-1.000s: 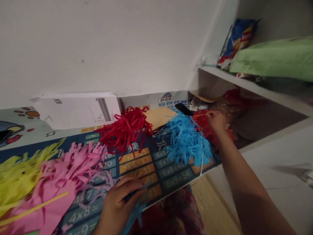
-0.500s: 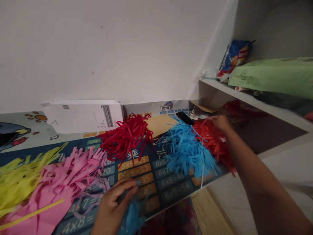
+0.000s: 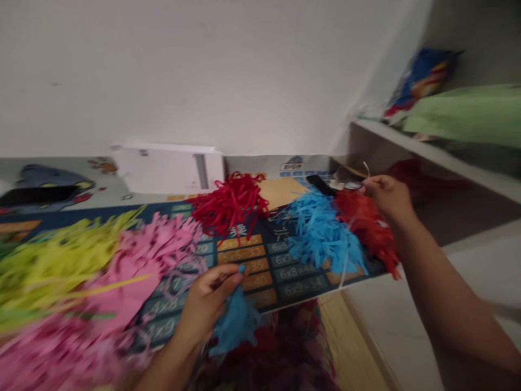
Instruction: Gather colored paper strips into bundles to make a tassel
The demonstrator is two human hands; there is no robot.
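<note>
Pinched at its top in my left hand (image 3: 209, 298) is a blue paper tassel (image 3: 238, 321), whose fringe hangs down past the table's front edge. My right hand (image 3: 388, 196), fingers closed, grips a thin white string (image 3: 366, 167) whose end sticks up above the fingertips. Just below that hand lies an orange-red paper tassel (image 3: 372, 231). Beside it on the left rests another blue paper tassel (image 3: 325, 236), with a pale length of string crossing it and dangling over the edge. A dark red tassel (image 3: 232, 206) sits farther left.
Yellow fringed paper (image 3: 77, 244) and pink fringed paper (image 3: 134, 271) cover the table's left side. A white box (image 3: 166, 171) leans against the wall. Behind the tassels are a tan paper sheet (image 3: 283, 190) and a dark object (image 3: 321, 184). At right, a shelf (image 3: 427, 152) holds a green bag (image 3: 468, 115).
The view has shifted, bringing in more of the table's left side. My right hand has risen off the orange-red tassel, drawing the string end up. My left hand still holds the blue tassel.
</note>
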